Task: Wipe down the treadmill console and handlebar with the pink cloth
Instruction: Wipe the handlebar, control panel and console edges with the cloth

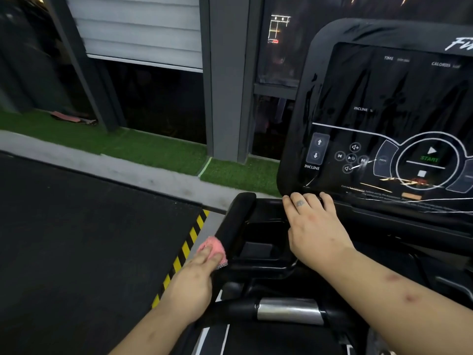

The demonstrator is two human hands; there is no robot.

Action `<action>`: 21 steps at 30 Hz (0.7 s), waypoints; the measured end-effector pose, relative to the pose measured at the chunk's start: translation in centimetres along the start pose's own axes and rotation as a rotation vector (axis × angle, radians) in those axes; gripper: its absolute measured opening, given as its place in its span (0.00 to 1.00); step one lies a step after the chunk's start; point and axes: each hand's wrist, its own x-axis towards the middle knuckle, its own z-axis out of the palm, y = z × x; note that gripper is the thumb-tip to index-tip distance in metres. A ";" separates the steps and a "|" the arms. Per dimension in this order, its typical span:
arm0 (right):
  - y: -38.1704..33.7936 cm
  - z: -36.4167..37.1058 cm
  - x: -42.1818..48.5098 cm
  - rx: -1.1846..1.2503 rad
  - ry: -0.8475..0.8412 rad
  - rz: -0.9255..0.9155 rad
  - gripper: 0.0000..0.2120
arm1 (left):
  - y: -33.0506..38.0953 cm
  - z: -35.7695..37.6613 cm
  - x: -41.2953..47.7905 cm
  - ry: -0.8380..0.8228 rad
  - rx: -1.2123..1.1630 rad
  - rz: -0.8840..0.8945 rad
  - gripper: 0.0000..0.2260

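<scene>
Cloth (213, 248) sits bunched under the left hand (190, 285), whose fingers pinch it against the outer face of the left handlebar (236, 221), which suits a wiping stroke along the bar. The right hand (316, 228) holds nothing; its spread fingers rest on the lower edge of the console (384, 103) (probably for steadying). The console screen shows streaks. Beyond lie dark floor matting (76, 239), a yellow-black hazard strip (183, 254) and green turf (153, 149).

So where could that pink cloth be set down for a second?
The recessed tray between the left handlebar and the right hand looks bare. The handlebar's outer side is crowded: the left hand presses the pink cloth there.
</scene>
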 end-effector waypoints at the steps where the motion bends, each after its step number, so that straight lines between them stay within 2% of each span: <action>1: 0.0 0.0 0.0 0.000 0.003 0.001 0.30 | 0.1 0.0 0.1 0.001 0.009 0.001 0.31; 8: 0.0 0.3 0.0 0.011 0.027 -0.005 0.31 | 2.4 1.1 8.7 0.006 0.052 0.083 0.34; 13: 0.3 0.5 0.0 0.019 0.028 -0.012 0.32 | 5.0 0.1 14.2 -0.077 0.058 0.042 0.35; 17: 0.9 0.7 -0.3 0.027 0.038 -0.037 0.31 | 4.7 0.6 13.1 -0.059 0.021 0.028 0.34; 21: 1.2 1.0 -0.4 0.041 0.085 -0.063 0.31 | 4.7 0.8 8.2 0.018 -0.067 0.038 0.30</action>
